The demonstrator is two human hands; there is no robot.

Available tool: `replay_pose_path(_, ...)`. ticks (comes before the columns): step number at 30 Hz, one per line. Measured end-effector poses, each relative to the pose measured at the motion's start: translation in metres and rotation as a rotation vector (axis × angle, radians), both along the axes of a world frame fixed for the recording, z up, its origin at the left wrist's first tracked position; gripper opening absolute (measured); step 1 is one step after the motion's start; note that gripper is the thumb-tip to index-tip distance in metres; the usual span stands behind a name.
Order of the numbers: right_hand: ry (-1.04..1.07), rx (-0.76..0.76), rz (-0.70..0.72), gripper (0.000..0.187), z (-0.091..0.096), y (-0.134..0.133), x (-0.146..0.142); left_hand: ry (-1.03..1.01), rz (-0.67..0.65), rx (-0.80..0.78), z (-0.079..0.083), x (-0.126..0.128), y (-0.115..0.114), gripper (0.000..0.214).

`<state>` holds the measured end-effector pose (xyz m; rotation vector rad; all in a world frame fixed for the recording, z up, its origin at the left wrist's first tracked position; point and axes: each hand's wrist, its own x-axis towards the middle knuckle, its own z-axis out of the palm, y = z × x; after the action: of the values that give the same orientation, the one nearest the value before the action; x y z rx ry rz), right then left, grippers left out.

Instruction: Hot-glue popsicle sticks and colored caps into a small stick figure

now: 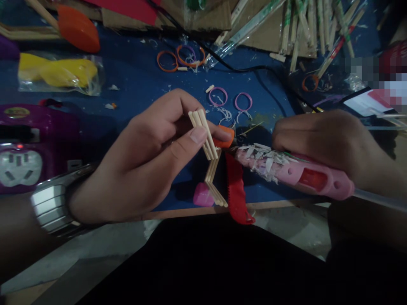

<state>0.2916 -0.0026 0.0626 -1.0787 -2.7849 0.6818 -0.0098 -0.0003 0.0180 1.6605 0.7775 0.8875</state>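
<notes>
My left hand (159, 156) pinches a short row of pale wooden sticks (210, 146) between thumb and fingers. An orange plastic piece (226, 134) shows at the index fingertip; whether it is held or merely touched, I cannot tell. My right hand (321, 131) is wrapped round a pink glue gun (337, 184), its nozzle end pointing left toward the sticks. White scraps cling to the front of the gun. Just below the held sticks is a bent piece of joined wooden sticks (213, 186), beside a pink cap (203, 195) and a red curved strip (237, 190).
Purple and orange rings (243, 101) lie on the blue table (133, 72) among shavings. A black cord (229, 64) crosses the back. Wrapped sticks (305, 25) rest on cardboard at back right. At left are a purple power socket (57, 135) and a bagged yellow item (60, 72).
</notes>
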Motion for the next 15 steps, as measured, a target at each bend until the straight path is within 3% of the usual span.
replay_pose_path(15,0.051,0.080,0.050,0.035,-0.0030,-0.0011,0.0034,-0.038,0.021,-0.006,-0.0020,0.0015,0.0001,0.020)
